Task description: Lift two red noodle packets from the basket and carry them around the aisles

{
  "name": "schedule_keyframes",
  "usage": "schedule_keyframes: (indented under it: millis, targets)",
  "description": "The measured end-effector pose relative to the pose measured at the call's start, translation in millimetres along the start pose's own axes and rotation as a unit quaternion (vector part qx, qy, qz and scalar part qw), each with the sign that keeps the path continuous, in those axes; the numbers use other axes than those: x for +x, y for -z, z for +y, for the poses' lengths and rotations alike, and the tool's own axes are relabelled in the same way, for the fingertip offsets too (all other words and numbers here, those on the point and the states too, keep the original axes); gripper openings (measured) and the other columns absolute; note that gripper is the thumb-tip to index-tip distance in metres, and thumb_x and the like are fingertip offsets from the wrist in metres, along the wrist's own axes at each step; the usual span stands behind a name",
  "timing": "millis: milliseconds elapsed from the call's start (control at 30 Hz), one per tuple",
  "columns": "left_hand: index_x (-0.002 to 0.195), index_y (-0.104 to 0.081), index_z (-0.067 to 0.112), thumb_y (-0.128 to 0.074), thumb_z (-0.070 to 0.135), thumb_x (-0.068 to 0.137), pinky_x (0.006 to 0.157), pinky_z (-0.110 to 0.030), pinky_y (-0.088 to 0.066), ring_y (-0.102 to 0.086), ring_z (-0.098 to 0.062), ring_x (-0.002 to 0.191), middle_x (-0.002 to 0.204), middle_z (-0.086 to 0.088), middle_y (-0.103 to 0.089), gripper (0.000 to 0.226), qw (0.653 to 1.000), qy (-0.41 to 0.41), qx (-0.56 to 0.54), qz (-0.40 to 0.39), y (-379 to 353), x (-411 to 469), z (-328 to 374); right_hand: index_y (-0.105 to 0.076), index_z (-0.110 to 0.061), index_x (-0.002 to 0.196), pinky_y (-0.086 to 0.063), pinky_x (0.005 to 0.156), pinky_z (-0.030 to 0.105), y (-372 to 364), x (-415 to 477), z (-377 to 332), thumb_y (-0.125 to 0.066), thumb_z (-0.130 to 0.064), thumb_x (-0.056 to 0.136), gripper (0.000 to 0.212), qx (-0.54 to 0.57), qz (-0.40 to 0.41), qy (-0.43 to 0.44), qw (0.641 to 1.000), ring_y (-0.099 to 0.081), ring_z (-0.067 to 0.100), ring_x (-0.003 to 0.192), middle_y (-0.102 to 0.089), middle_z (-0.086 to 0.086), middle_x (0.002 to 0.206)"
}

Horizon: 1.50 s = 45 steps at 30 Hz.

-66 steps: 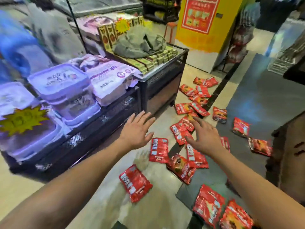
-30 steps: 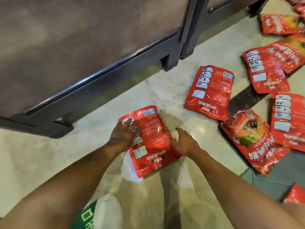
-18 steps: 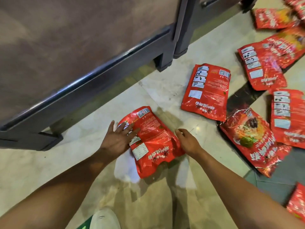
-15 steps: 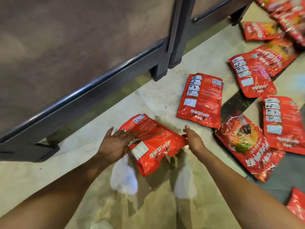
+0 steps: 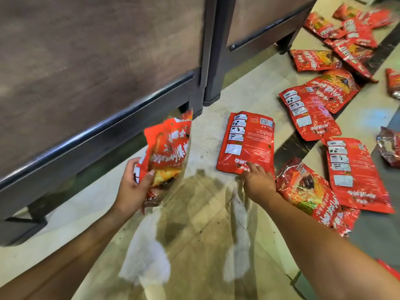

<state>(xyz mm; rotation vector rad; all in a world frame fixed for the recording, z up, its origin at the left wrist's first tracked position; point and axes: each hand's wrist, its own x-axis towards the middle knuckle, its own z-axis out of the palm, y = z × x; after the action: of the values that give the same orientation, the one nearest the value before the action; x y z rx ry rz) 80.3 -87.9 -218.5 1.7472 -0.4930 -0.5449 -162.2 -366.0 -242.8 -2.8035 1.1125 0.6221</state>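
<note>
My left hand [image 5: 132, 187] grips a red food packet [image 5: 167, 148] and holds it upright above the floor, printed front towards me. My right hand [image 5: 256, 180] reaches forward, and its fingers touch the near edge of a second red packet [image 5: 246, 141] that lies flat on the pale tiles, label side up. Just right of that hand lies another red packet [image 5: 311, 191], face up with a food picture.
Several more red packets [image 5: 324, 87] are scattered over the floor to the right and far right. A dark-framed display stand [image 5: 104, 68] with brown panels fills the left and top; its leg [image 5: 211, 92] meets the floor just beyond the packets. A grey mat [image 5: 372, 226] lies at right.
My left hand has lifted the first packet off the floor and turned it upright. My right hand let go of it and moved right onto the second packet.
</note>
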Motion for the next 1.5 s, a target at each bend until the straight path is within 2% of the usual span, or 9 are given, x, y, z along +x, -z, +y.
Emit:
schedule_keyframes:
  millis: [267,400,567,700,833,1033,1367,1433,1500]
  targets:
    - [0.128,-0.055,0.020,-0.059,0.038,0.102,0.078,-0.045,-0.063,-0.077,-0.030,0.095,0.110,-0.004,-0.078,0.032,0.976,0.174,-0.134,0.004,9.4,-5.8,-21.6,-0.016,-0.014,0.164,-0.006,0.125,0.062,-13.7,14.0,-10.6,-0.031,-0.026,0.104,0.063,-0.093,-0.035,-0.016,0.995,-0.014,0.032,0.157,-0.017,0.006,0.171]
    - [0.129,-0.060,0.018,-0.060,0.038,0.101,0.087,-0.054,-0.061,-0.076,-0.037,0.097,0.115,-0.013,-0.077,0.034,0.963,0.219,-0.147,-0.048,13.3,-17.0,-32.1,-0.043,-0.016,0.152,-0.027,0.119,0.052,27.7,15.5,8.1,-0.044,-0.024,0.102,0.050,-0.047,0.101,0.007,0.994,-0.045,0.029,0.141,-0.050,0.008,0.152]
    - [0.129,-0.060,0.017,-0.084,0.022,0.082,0.092,-0.062,-0.057,-0.075,-0.042,0.098,0.114,-0.015,-0.077,0.053,0.951,0.265,-0.125,-0.101,15.9,-20.0,-45.0,-0.075,-0.021,0.115,-0.056,0.065,0.040,113.0,16.4,33.4,-0.065,-0.011,0.092,0.027,0.029,0.286,0.072,0.955,-0.067,0.035,0.094,-0.073,0.007,0.107]
    - [0.128,-0.061,0.017,-0.094,0.031,0.071,0.089,-0.055,-0.060,-0.076,-0.040,0.097,0.113,-0.014,-0.077,0.067,0.946,0.277,-0.123,-0.116,18.3,-18.0,-40.0,-0.078,-0.019,0.108,-0.058,0.075,0.041,172.1,8.0,41.7,-0.069,-0.006,0.090,0.024,0.087,0.287,0.128,0.945,-0.067,0.028,0.095,-0.075,0.004,0.106]
    - [0.126,-0.063,0.017,-0.077,0.019,0.090,0.094,-0.056,-0.058,-0.076,-0.040,0.096,0.111,-0.014,-0.078,0.038,0.940,0.303,-0.108,-0.117,29.6,-12.9,-41.2,-0.079,-0.020,0.104,-0.058,0.083,0.043,181.8,-11.2,26.2,-0.071,0.001,0.084,0.030,0.109,0.258,0.203,0.938,-0.069,0.026,0.095,-0.075,0.003,0.105]
    - [0.130,-0.062,0.011,-0.073,0.014,0.094,0.099,-0.062,-0.054,-0.074,-0.044,0.100,0.112,-0.020,-0.076,0.037,0.921,0.356,-0.103,-0.121,33.0,-6.9,-45.0,-0.078,-0.016,0.101,-0.059,0.082,0.044,144.0,-43.4,-34.3,-0.069,-0.003,0.086,0.022,0.142,0.217,0.270,0.928,-0.069,0.026,0.094,-0.076,0.001,0.102]
    - [0.128,-0.059,0.022,-0.077,0.006,0.090,0.083,-0.052,-0.062,-0.076,-0.042,0.094,0.108,-0.016,-0.078,0.045,0.920,0.352,-0.115,-0.129,26.8,-3.9,-40.9,-0.044,-0.043,0.142,-0.060,0.084,0.038,146.3,-49.2,-17.2,-0.073,-0.058,0.086,0.065,0.307,0.158,0.049,0.937,-0.068,0.009,0.103,-0.067,-0.015,0.126]
    - [0.129,-0.059,0.022,-0.076,0.007,0.090,0.082,-0.052,-0.062,-0.076,-0.042,0.094,0.109,-0.017,-0.078,0.045,0.919,0.355,-0.113,-0.131,27.0,-3.0,-41.4,-0.051,-0.038,0.139,-0.058,0.080,0.032,131.5,-41.1,-3.4,-0.074,-0.063,0.084,0.065,0.390,0.172,-0.018,0.905,-0.068,0.008,0.099,-0.068,-0.011,0.120]
    - [0.129,-0.059,0.020,-0.076,0.007,0.090,0.083,-0.052,-0.061,-0.076,-0.042,0.094,0.108,-0.016,-0.078,0.045,0.920,0.354,-0.108,-0.130,26.5,-2.2,-42.2,-0.056,-0.028,0.138,-0.061,0.078,0.032,109.4,-31.2,6.6,-0.079,-0.055,0.084,0.065,0.555,0.159,-0.092,0.811,-0.068,0.012,0.102,-0.066,-0.001,0.123]
